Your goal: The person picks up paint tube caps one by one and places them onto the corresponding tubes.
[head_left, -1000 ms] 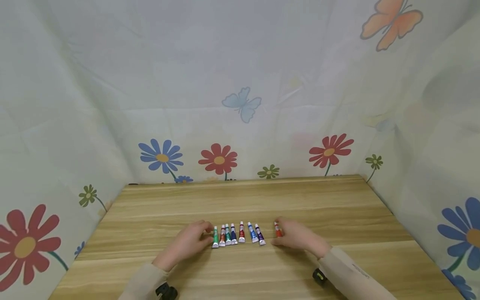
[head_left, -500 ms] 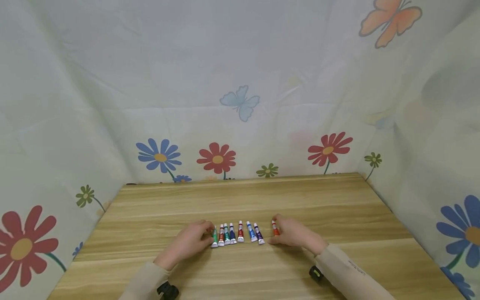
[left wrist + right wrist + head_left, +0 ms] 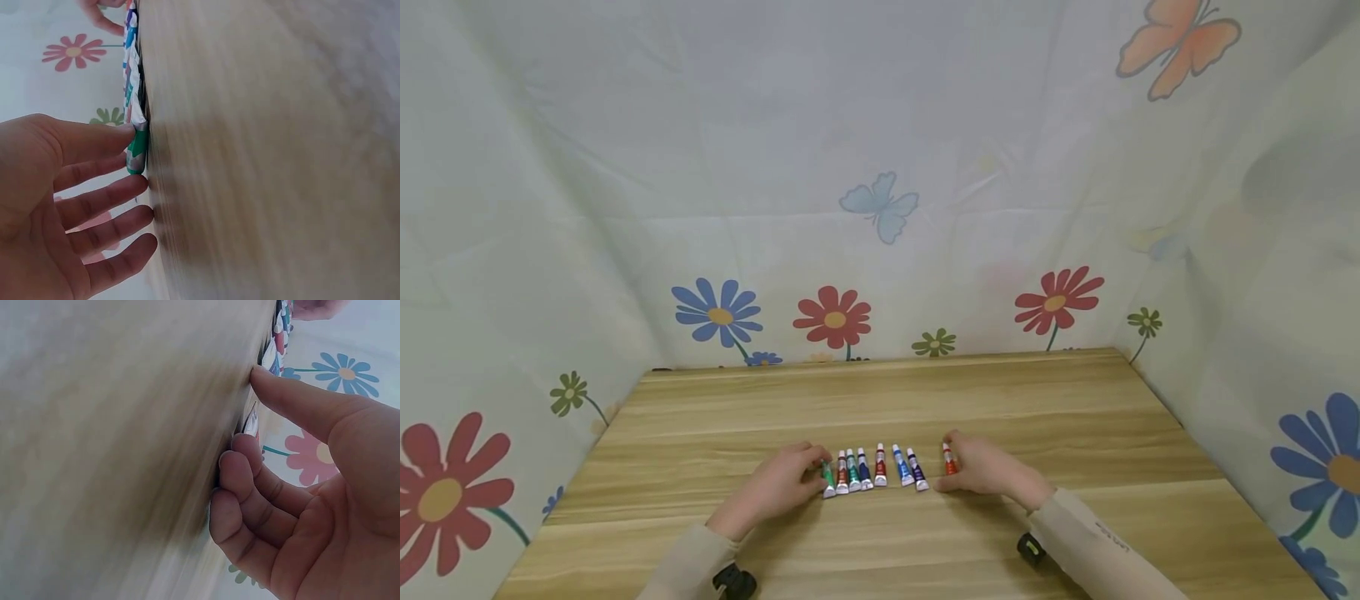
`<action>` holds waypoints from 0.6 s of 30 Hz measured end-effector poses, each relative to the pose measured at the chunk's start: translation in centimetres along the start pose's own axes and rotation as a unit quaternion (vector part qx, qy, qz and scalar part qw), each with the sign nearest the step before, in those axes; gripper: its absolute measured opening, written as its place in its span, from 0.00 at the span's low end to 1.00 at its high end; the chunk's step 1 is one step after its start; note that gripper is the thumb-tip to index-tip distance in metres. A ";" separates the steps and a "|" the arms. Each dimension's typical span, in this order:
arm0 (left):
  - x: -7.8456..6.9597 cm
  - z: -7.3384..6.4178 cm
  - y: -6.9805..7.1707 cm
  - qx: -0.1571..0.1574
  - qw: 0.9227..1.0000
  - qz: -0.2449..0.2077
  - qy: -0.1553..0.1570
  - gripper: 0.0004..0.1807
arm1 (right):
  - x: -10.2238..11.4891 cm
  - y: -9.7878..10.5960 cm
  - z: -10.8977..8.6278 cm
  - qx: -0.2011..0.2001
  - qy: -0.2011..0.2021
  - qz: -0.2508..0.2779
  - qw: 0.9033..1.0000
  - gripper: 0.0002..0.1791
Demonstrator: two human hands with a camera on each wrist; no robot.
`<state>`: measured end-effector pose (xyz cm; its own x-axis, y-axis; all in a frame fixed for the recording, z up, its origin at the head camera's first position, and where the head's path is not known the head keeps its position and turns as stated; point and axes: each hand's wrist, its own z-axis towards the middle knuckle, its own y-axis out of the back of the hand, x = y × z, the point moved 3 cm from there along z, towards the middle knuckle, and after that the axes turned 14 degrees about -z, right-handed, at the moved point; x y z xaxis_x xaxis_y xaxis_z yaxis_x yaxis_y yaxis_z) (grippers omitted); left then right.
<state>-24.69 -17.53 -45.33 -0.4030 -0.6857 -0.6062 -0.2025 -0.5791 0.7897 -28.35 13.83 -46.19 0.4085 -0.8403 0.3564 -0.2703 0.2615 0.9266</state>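
Note:
Several small paint tubes lie side by side on the wooden table. A green paint tube (image 3: 829,481) ends the row on the left, leaning slightly. My left hand (image 3: 782,481) pinches it between thumb and index finger; its cap is partly hidden. In the left wrist view the thumb (image 3: 100,140) rests on the green tube (image 3: 139,147) while the other fingers spread loosely. My right hand (image 3: 988,467) stands around an orange-red paint tube (image 3: 951,460), which lies apart at the right. In the right wrist view bent fingers touch this tube (image 3: 251,424); the thumb (image 3: 294,400) stays off it.
Between the hands lie brown-red (image 3: 842,473), teal (image 3: 853,472), dark blue (image 3: 864,470), red (image 3: 881,467), light blue (image 3: 902,467) and purple (image 3: 917,472) tubes. The wooden table (image 3: 880,400) meets a flower-print cloth (image 3: 760,167) at its back and sides.
The green tube has turned a little, its cap end shifting left under the left hand. The orange-red tube and the right hand have moved slightly left. The head view has shifted slightly.

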 end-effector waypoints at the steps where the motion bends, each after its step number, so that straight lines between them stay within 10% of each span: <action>1: 0.0 0.0 0.0 0.000 1.000 -0.003 0.000 0.14 | 0.0 0.0 0.0 0.001 -0.002 0.001 1.000 0.45; 18: 0.0 0.6 -0.2 0.008 1.000 0.010 0.009 0.10 | -0.5 -0.1 0.1 0.000 0.006 -0.002 1.000 0.44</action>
<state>-25.24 -17.16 -45.45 -0.3901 -0.7051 -0.5922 -0.2090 -0.5586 0.8027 -28.58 14.16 -46.50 0.4197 -0.8355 0.3546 -0.2695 0.2583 0.9277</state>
